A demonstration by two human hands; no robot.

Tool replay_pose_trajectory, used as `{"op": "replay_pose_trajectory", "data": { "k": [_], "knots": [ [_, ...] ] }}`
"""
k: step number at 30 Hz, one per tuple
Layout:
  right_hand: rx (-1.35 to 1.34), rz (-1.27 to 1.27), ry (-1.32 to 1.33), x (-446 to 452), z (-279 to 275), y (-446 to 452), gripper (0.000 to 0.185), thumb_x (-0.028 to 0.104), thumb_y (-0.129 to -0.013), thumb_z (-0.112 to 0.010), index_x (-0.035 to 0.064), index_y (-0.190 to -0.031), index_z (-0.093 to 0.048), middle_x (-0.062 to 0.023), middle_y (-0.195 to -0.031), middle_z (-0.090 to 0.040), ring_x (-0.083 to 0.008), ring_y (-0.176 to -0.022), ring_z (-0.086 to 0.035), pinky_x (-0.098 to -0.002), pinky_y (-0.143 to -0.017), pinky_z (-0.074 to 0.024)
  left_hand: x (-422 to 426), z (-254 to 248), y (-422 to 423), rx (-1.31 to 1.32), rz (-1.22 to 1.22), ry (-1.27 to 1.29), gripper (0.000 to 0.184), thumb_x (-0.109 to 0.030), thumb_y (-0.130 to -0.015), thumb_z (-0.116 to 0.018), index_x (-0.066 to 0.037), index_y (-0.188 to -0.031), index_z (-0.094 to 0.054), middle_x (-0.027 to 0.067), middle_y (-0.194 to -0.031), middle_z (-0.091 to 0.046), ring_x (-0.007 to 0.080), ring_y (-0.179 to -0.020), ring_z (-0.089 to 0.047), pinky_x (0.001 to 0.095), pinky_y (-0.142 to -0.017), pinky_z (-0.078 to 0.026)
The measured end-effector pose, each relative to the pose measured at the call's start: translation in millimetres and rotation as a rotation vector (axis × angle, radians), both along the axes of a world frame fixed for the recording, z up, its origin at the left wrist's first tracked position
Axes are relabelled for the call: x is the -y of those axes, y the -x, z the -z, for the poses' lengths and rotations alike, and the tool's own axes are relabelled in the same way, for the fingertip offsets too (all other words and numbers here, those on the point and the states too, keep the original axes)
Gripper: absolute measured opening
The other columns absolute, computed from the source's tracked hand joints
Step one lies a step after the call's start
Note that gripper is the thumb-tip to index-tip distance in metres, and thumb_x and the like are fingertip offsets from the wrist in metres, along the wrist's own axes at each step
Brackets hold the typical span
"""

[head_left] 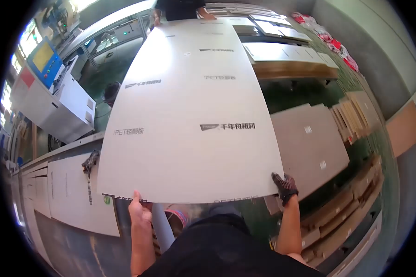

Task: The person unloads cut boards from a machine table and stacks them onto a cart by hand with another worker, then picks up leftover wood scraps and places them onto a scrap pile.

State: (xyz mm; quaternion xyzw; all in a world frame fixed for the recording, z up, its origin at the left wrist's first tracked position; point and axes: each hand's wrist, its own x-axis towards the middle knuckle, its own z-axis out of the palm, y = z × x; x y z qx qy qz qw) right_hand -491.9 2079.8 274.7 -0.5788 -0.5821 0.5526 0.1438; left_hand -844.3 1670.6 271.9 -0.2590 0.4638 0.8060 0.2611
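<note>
A large white printed board (185,106) stretches out in front of me, held up off the floor. My left hand (140,211), bare, grips its near edge toward the left corner, with the thumb on top and the fingers underneath. At the near right corner my right hand (286,187), in a dark glove, is closed on the board's side edge, thumb on the upper face. A co-worker in dark clothes (180,9) stands at the far end, with one hand (207,15) at the board's far right corner and the other at the far left.
Left stands a white machine cabinet (67,111) with a blue control panel (45,62). A dark glove (91,161) lies on white boards (74,194) below it. Brown panels (309,143) and stacked strips (346,207) fill the right. A round bin (178,217) is near my legs.
</note>
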Motion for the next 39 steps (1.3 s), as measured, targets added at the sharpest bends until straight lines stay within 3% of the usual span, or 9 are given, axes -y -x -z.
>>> {"op": "replay_pose_trajectory", "data": {
  "k": [4, 10, 14, 21, 28, 32, 35, 38, 39],
  "knots": [
    [0.074, -0.138, -0.220, -66.4, 21.4, 49.1, 0.056, 0.047, -0.090, -0.075, -0.0043, -0.113, -0.072, -0.0139, -0.094, -0.074, -0.0231, -0.077, -0.069, -0.0404, -0.064, -0.0576, -60.8, 7.9, 53.8, 0.040, 0.023, -0.060, 0.039, -0.036, -0.111, -0.049, -0.005, -0.134, -0.059, 0.0108, -0.127, -0.069, 0.0292, -0.111, -0.069, 0.0492, -0.095, -0.060],
    [0.166, -0.099, -0.104, -145.4, -4.7, 130.2, 0.063, 0.050, -0.086, -0.079, -0.0061, -0.114, -0.072, -0.0176, -0.102, -0.076, -0.0296, -0.090, -0.072, -0.0438, -0.078, -0.0581, -149.7, 10.0, 131.9, -0.012, 0.008, 0.009, 0.040, -0.034, -0.112, -0.047, -0.006, -0.138, -0.057, 0.0114, -0.135, -0.066, 0.0290, -0.119, -0.067, 0.0480, -0.102, -0.057],
    [0.201, 0.011, 0.069, -199.1, 54.7, 158.4, 0.068, 0.055, -0.085, -0.077, -0.0039, -0.117, -0.072, -0.0204, -0.105, -0.077, -0.0313, -0.096, -0.074, -0.0413, -0.087, -0.0561, -199.1, 30.8, 186.6, 0.026, 0.004, 0.054, 0.039, -0.034, -0.111, -0.049, -0.006, -0.138, -0.057, 0.0110, -0.133, -0.067, 0.0296, -0.119, -0.067, 0.0475, -0.102, -0.057],
    [0.116, 0.135, 0.088, -222.7, 44.1, 235.7, 0.064, 0.054, -0.085, -0.079, -0.0018, -0.116, -0.072, -0.0151, -0.101, -0.076, -0.0243, -0.084, -0.071, -0.0402, -0.066, -0.0580, -266.6, 69.2, 289.7, 0.077, 0.085, 0.073, 0.038, -0.033, -0.109, -0.054, -0.005, -0.136, -0.058, 0.0107, -0.132, -0.067, 0.0298, -0.118, -0.067, 0.0486, -0.100, -0.058],
    [0.324, 0.134, -0.029, -261.4, 45.0, 298.7, 0.067, 0.058, -0.085, -0.078, -0.0019, -0.115, -0.072, -0.0159, -0.100, -0.075, -0.0239, -0.079, -0.072, -0.0394, -0.062, -0.0590, -366.5, 74.5, 389.7, 0.153, 0.227, -0.064, 0.043, -0.034, -0.110, -0.052, -0.002, -0.139, -0.056, 0.0128, -0.135, -0.065, 0.0309, -0.121, -0.065, 0.0485, -0.102, -0.056],
    [0.181, 0.257, 0.123, -274.0, 45.5, 337.5, 0.064, 0.054, -0.089, -0.077, -0.0013, -0.120, -0.070, -0.0123, -0.098, -0.074, -0.0221, -0.071, -0.070, -0.0386, -0.055, -0.0575, -397.8, 106.1, 442.8, 0.132, 0.251, 0.002, 0.041, -0.033, -0.110, -0.054, -0.001, -0.135, -0.059, 0.0124, -0.131, -0.067, 0.0311, -0.118, -0.066, 0.0488, -0.102, -0.056],
    [0.152, 0.307, 0.209, -278.9, 69.3, 359.4, 0.061, 0.051, -0.089, -0.078, -0.0003, -0.121, -0.070, -0.0119, -0.101, -0.075, -0.0235, -0.082, -0.072, -0.0391, -0.068, -0.0600, -424.9, 105.3, 473.8, 0.110, 0.287, -0.005, 0.040, -0.033, -0.109, -0.055, 0.000, -0.132, -0.060, 0.0124, -0.126, -0.069, 0.0305, -0.113, -0.068, 0.0478, -0.099, -0.057],
    [0.218, 0.237, -0.080, -280.4, 122.2, 370.6, 0.061, 0.050, -0.090, -0.078, 0.0002, -0.125, -0.068, -0.0143, -0.111, -0.075, -0.0261, -0.098, -0.071, -0.0396, -0.087, -0.0579, -454.7, 98.4, 509.5, 0.059, 0.302, 0.066, 0.038, -0.033, -0.108, -0.057, -0.001, -0.128, -0.062, 0.0116, -0.123, -0.070, 0.0300, -0.110, -0.070, 0.0477, -0.096, -0.059],
    [0.224, 0.260, 0.054, -284.8, 114.5, 381.1, 0.066, 0.050, -0.091, -0.077, 0.0003, -0.132, -0.064, -0.0170, -0.124, -0.072, -0.0279, -0.113, -0.067, -0.0396, -0.100, -0.0522, -462.5, 104.5, 522.2, 0.062, 0.310, 0.085, 0.037, -0.033, -0.108, -0.058, -0.001, -0.127, -0.063, 0.0112, -0.122, -0.070, 0.0299, -0.109, -0.070, 0.0476, -0.095, -0.059]
  ]
}}
